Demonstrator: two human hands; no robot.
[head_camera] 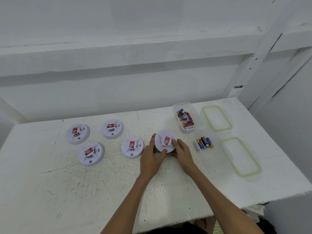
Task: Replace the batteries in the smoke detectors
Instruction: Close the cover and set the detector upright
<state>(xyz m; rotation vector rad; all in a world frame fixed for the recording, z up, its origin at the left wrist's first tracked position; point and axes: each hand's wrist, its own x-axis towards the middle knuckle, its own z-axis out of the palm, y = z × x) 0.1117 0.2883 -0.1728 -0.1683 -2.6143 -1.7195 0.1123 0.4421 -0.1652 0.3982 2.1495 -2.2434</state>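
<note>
Both hands hold one white round smoke detector with a red label, just above the table's middle right. My left hand grips its left and near edge. My right hand grips its right edge, thumb on top. Several more white detectors lie face up to the left, the nearest one right beside my left hand. A clear tub with several batteries stands behind the held detector. A second clear tub with several batteries stands to its right.
Two clear lids with green seals lie at the right, one at the back and one nearer. The white table ends in a near edge by my body and a right edge. A white wall rises behind.
</note>
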